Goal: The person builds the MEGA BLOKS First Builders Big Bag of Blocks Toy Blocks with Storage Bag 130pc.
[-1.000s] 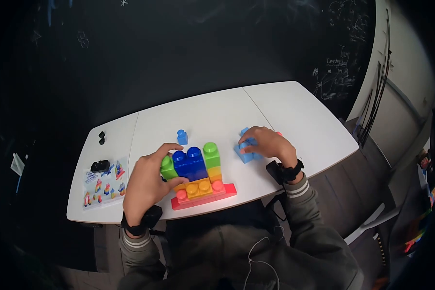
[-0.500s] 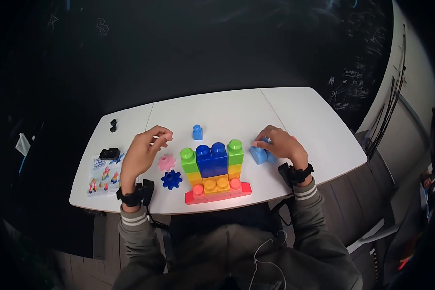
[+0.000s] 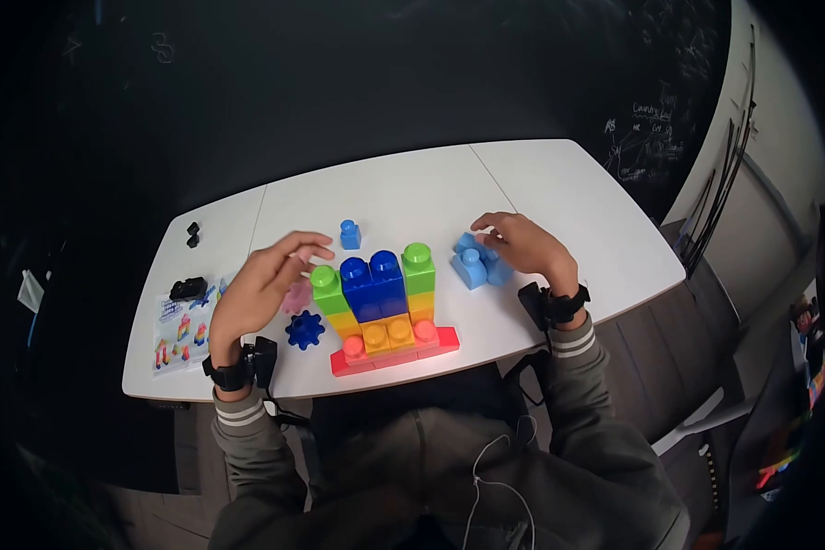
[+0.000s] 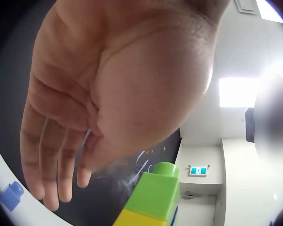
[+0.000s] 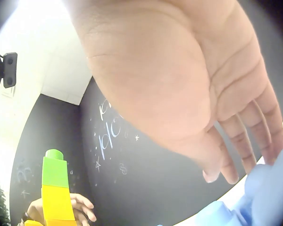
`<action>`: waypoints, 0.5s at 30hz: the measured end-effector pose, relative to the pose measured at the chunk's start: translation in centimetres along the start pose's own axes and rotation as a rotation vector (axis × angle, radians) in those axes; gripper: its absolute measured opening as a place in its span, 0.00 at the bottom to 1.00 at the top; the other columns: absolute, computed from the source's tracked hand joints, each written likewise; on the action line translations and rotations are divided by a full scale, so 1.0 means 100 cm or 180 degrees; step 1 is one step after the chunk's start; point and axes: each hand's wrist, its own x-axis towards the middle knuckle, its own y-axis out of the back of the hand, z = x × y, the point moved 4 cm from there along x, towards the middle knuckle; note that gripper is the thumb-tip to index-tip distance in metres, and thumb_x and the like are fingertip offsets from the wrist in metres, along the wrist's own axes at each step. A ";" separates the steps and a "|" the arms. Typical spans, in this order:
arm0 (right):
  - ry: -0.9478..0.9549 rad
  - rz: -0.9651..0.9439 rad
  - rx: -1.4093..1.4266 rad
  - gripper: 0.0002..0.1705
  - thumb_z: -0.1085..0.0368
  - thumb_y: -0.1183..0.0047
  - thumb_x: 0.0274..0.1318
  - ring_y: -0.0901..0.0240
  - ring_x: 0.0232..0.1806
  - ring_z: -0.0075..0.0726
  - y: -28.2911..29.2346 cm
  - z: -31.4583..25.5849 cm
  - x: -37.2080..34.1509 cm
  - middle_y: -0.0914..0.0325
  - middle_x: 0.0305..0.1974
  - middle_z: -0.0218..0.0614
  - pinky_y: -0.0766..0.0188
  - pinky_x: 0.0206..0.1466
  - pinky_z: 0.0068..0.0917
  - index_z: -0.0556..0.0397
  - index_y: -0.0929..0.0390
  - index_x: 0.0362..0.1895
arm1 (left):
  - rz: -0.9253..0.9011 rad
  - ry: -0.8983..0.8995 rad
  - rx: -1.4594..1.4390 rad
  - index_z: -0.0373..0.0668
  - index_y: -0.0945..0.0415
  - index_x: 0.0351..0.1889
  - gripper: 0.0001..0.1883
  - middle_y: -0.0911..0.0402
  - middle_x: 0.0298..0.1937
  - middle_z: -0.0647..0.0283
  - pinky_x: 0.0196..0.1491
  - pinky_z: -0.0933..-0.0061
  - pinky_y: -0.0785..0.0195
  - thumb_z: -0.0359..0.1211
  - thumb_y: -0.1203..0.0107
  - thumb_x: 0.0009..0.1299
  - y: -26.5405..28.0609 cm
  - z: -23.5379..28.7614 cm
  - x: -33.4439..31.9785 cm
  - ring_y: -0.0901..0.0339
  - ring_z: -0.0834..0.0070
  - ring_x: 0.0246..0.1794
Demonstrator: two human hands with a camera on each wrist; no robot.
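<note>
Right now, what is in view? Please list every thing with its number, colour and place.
Table: one, white, centre
Block build: one, multicoloured, table's near middle
Loose blocks: at least three, light blue, right of build
Single block: one, light blue, beyond build
Dark gear: one, dark blue, left of build
Pale gear: one, pink, beyond dark gear
Printed sheet: one, multicoloured, table's left
Black object: one, black, sheet's far edge
Small pieces: two, black, table's far left
Chalkboard: one, black, beyond table
Exit sign: one, green, left wrist view
Blurred clutter: uncounted, multicoloured, right edge
Jacket: one, dark, worn
Earphone cable: one, white, over jacket
Wrist cameras: two, black, on wrists
Left hand: one, bare, left of build
Right hand: one, bare, near loose blocks
</note>
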 end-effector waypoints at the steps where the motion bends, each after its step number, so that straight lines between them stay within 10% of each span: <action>1: -0.0074 0.0044 -0.0070 0.20 0.60 0.44 0.83 0.11 0.59 0.52 0.001 -0.002 -0.001 0.10 0.59 0.50 0.18 0.65 0.43 0.49 0.15 0.71 | -0.0012 0.0000 0.0004 0.41 0.22 0.74 0.22 0.09 0.57 0.54 0.56 0.67 0.19 0.25 0.51 0.84 -0.001 0.003 -0.001 0.09 0.70 0.51; 4: -0.0446 -0.0596 -0.0061 0.23 0.55 0.47 0.86 0.12 0.61 0.54 -0.005 -0.011 -0.001 0.10 0.62 0.50 0.19 0.67 0.45 0.39 0.18 0.77 | 0.0398 -0.0066 -0.0502 0.44 0.21 0.73 0.20 0.09 0.62 0.56 0.63 0.63 0.17 0.40 0.49 0.89 -0.001 0.022 -0.006 0.09 0.64 0.59; 10: -0.0215 -0.0764 0.0330 0.26 0.48 0.49 0.86 0.14 0.64 0.59 -0.005 0.000 -0.004 0.11 0.63 0.52 0.20 0.69 0.45 0.37 0.20 0.79 | 0.0153 -0.0225 0.0838 0.47 0.22 0.75 0.47 0.08 0.62 0.52 0.70 0.51 0.19 0.45 0.12 0.57 -0.033 0.062 -0.015 0.11 0.55 0.67; 15: -0.0048 -0.0598 0.0329 0.28 0.57 0.39 0.79 0.14 0.66 0.56 -0.003 0.020 0.000 0.12 0.67 0.49 0.21 0.71 0.46 0.37 0.21 0.79 | 0.0202 -0.0432 0.0937 0.47 0.18 0.69 0.37 0.07 0.59 0.52 0.67 0.55 0.18 0.41 0.15 0.61 -0.035 0.056 -0.011 0.09 0.55 0.62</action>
